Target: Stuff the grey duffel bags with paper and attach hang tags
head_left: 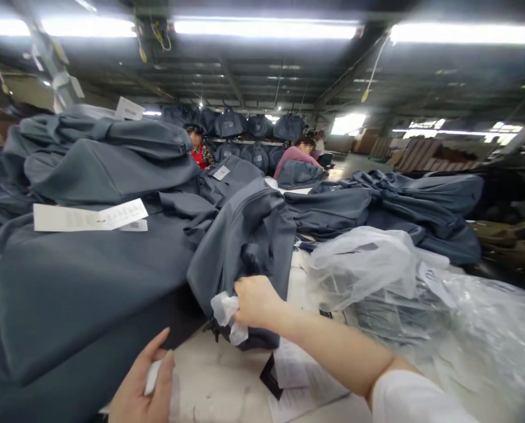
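My right hand [254,301] is closed on a crumpled white wad [225,312] and pressed against the lower edge of a dark grey bag [245,241] that stands on the white table [218,382]. My left hand [142,385] sits low at the front, fingers curled round a small white piece [153,376], beside a large heap of dark grey bags [81,288]. White paper tags [88,217] lie on top of that heap.
Clear plastic bags [421,299] are piled at the right. Printed paper sheets [298,376] lie on the table under my right forearm. More grey bags [394,205] are stacked behind. Two people [295,154] sit at the back by shelves of bags.
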